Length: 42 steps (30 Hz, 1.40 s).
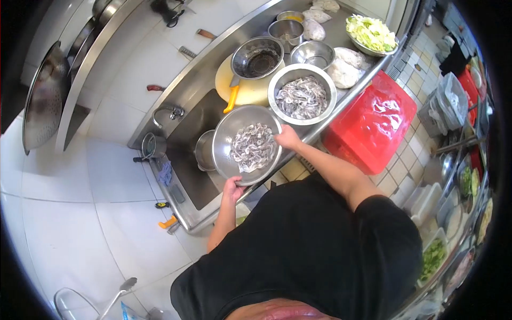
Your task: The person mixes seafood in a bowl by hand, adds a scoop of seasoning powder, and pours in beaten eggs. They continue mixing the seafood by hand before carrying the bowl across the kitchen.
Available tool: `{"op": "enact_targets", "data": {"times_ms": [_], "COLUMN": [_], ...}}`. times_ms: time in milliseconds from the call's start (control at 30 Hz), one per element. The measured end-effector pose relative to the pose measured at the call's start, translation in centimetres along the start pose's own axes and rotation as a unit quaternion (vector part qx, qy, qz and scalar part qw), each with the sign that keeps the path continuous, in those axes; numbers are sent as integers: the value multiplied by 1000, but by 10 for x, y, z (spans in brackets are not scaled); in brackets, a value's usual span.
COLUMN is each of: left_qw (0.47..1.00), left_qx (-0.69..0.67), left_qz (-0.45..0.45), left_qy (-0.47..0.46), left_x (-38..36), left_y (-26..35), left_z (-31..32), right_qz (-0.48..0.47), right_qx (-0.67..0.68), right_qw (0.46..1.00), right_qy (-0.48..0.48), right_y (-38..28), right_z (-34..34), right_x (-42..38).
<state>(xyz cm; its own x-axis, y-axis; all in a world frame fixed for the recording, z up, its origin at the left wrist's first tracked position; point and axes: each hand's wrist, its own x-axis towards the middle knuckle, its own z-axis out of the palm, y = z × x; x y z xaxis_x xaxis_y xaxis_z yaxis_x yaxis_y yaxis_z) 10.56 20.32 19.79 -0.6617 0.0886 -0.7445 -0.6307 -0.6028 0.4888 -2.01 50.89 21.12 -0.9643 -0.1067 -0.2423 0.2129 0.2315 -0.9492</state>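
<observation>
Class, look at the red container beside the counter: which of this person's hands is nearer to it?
Right. The right hand grips the steel bowl on its side toward the red container; the left hand holds that bowl's rim farther away.

This is a kitchen, shown by the steel sink (pixel 205 114), orange-handled knife (pixel 231 99) and metal food bowls (pixel 222 143).

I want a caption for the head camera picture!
Left hand and right hand grip a colander of grey-white strips at the sink.

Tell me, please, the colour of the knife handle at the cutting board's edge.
The knife handle is yellow-orange, shown best in the head view.
</observation>
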Motion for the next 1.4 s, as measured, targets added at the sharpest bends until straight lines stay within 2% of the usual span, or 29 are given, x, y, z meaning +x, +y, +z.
{"op": "enact_targets", "data": {"times_ms": [67, 100, 133, 200, 300, 400, 533, 567, 667, 700, 800, 833, 933, 1133, 1267, 1400], "left_qw": [1000, 999, 998, 996, 994, 984, 970, 962, 951, 951, 943, 951, 947, 935, 949, 965], "left_qx": [-2, 2, 3, -9, -13, -30, -124, -137, -145, -154, -163, -159, -172, -160, -181, -96], "left_qz": [27, 47, 66, 81, 99, 159, 192, 219, 249, 247, 261, 241, 236, 248, 175, 101], "left_qy": [12, 8, 7, 23, 44, 69, 82, 93, 113, 105, 124, 112, 134, 195, 189, 221], "left_x": [-10, -30, -44, -54, -52, -90, -83, -93, -102, -102, -105, -105, -110, -104, -91, -58], "left_y": [1, 5, 10, 29, 61, 84, 113, 116, 126, 129, 136, 140, 137, 108, 78, 29], "left_z": [0, 8, 16, 9, -17, 38, 27, 44, 60, 60, 44, 36, 33, 13, 12, -36], "right_qz": [-14, 3, -58, -58, -65, -99, -114, -110, -78, -50, -62, -51, -71, -46, -53, -59], "right_qx": [-60, -79, -79, -119, -67, -64, -111, -139, -241, -267, -247, -246, -276, -331, -312, -313], "right_qw": [998, 997, 995, 990, 987, 993, 967, 955, 940, 939, 942, 935, 930, 921, 924, 916], "right_qy": [-4, -21, -30, -57, -130, 7, 200, 239, 228, 208, 221, 250, 233, 201, 215, 244], "right_y": [2, -31, -44, -64, -117, -117, -92, -76, -54, -64, -59, -62, -58, -61, -63, -63], "right_z": [6, -4, -6, -10, -38, -74, -143, -153, -161, -157, -158, -158, -158, -156, -157, -154], "right_x": [15, -5, -12, -17, -29, -11, 11, 16, 14, 8, 12, 11, 13, 15, 13, 14]}}
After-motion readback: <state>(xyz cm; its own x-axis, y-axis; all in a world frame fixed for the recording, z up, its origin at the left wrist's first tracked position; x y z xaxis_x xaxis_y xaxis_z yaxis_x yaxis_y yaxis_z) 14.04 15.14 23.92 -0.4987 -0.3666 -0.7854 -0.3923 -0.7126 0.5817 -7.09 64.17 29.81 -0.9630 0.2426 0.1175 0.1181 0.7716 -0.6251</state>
